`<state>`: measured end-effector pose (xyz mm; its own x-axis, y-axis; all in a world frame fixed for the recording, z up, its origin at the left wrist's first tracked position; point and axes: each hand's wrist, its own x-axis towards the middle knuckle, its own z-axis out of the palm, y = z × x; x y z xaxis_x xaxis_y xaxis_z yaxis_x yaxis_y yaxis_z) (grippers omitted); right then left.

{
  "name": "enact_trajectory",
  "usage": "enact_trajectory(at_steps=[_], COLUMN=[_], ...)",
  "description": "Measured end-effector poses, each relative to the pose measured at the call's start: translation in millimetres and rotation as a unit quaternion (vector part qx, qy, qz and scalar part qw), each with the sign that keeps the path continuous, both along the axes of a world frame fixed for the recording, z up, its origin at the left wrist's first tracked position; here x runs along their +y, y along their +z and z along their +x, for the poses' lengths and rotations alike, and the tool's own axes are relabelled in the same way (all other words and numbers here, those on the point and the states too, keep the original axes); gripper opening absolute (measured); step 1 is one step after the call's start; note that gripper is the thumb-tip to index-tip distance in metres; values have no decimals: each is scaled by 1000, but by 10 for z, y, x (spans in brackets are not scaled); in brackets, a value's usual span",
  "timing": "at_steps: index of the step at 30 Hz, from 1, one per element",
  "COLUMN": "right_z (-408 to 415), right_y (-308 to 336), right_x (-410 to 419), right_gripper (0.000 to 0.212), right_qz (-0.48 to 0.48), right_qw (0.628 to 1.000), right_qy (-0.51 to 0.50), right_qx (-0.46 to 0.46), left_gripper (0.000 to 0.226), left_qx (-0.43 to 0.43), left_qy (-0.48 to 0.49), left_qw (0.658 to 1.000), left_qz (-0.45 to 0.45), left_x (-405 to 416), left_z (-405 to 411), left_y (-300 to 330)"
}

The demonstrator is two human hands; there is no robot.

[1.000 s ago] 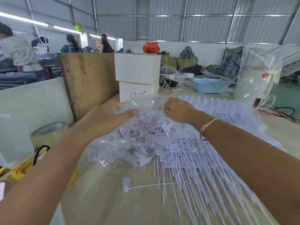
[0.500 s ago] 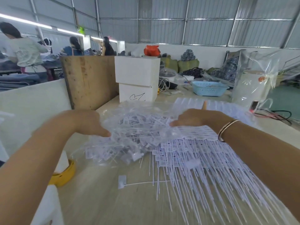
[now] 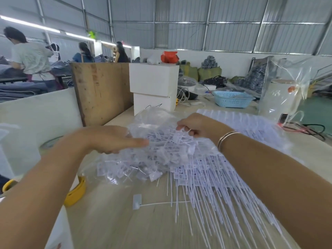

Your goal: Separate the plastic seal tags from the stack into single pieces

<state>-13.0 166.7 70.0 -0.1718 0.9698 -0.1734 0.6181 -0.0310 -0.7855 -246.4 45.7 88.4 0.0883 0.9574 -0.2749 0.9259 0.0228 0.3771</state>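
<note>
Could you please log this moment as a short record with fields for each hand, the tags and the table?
left hand: open, fingers straight, against the clear bag
right hand: pinches tags at the top of the heap
heap: loose tags tangled inside the bag
stack: joined tags, tails fanned toward the camera
single tag: lies alone on the table
basket: blue, at the far side

seal tags point(image 3: 206, 177) white | basket point(image 3: 231, 100) light blue | tape dispenser point(image 3: 76, 192) yellow
</note>
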Motion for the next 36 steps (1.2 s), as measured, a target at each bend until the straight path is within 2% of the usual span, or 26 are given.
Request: enact_trajectory(at_steps=[1,2,3,5,7,8,11,13,15,16,17,19,21,22,23,24,25,26,27,28,29,31,32,33,34,36], right_z=[-145,-275,-363,-455,-366,-282,83,392,659,759,836,900,872,844,796,742,675,615,557,483,386,174,91,42,25,65], right_y=[-62,-130,-208,-321,-338,-318,-224,-210,-266,-301,-336,-311,-179,-87,27,154,278,358,407,432,408,213,91,-4,-30,136], right_x=[13,41,74,84,37,48,107,161,142,131,122,122,127,145,145,120,52,-4,-48,-105,-154,-229,-261,-277,-275,-286], right_gripper=[27,26,24,28,46,51,46,43,79,89,88,56,32,28,23,18,17,21,22,19,15,16,18,21,25,30], right_qz=[0,29,86,208,309,336,366,399,315,276,246,204,177,170,158,138,132,143,170,202,236,292,308,317,329,394], right_qw=[999,998,993,929,861,852,860,809,789,798,806,824,896,945,969,941,863,781,720,698,712,811,862,893,905,879], right_qy=[-29,-43,-20,5,-12,-25,-55,-89,-130,-148,-164,-175,-175,-171,-187,-208,-216,-211,-202,-191,-180,-161,-136,-108,-95,-107], right_qx=[43,36,-73,-305,-403,-402,-353,-423,-510,-514,-512,-498,-367,-222,-11,230,436,571,642,660,636,481,379,301,252,247], left_gripper=[82,68,50,30,27,27,42,63,76,78,79,76,50,31,14,8,15,21,24,27,28,23,23,26,29,30], left_qx=[-40,-79,-120,-192,-226,-230,-206,-171,-148,-143,-140,-154,-245,-342,-452,-555,-634,-686,-712,-720,-717,-666,-644,-632,-638,-679], left_qy=[5,22,46,93,115,124,113,94,94,97,91,71,74,103,149,192,221,236,244,245,238,215,212,215,211,224], left_qw=[999,996,990,971,957,955,964,975,980,981,984,985,966,932,873,797,717,651,610,594,604,691,724,738,732,662], left_qz=[4,23,50,105,138,143,126,108,97,86,67,19,21,60,104,144,185,222,250,262,253,179,127,102,115,225], left_x=[21,29,57,83,102,99,93,59,61,47,27,-1,39,97,160,221,262,298,312,299,275,221,205,216,238,325], left_z=[10,21,17,-6,-53,-78,-169,-201,-262,-291,-330,-391,-391,-376,-366,-366,-372,-396,-404,-378,-342,-232,-183,-161,-154,-171], left_y=[-5,-1,-10,-13,1,12,36,69,100,119,134,178,213,213,205,196,191,183,163,131,81,-47,-89,-99,-72,44])
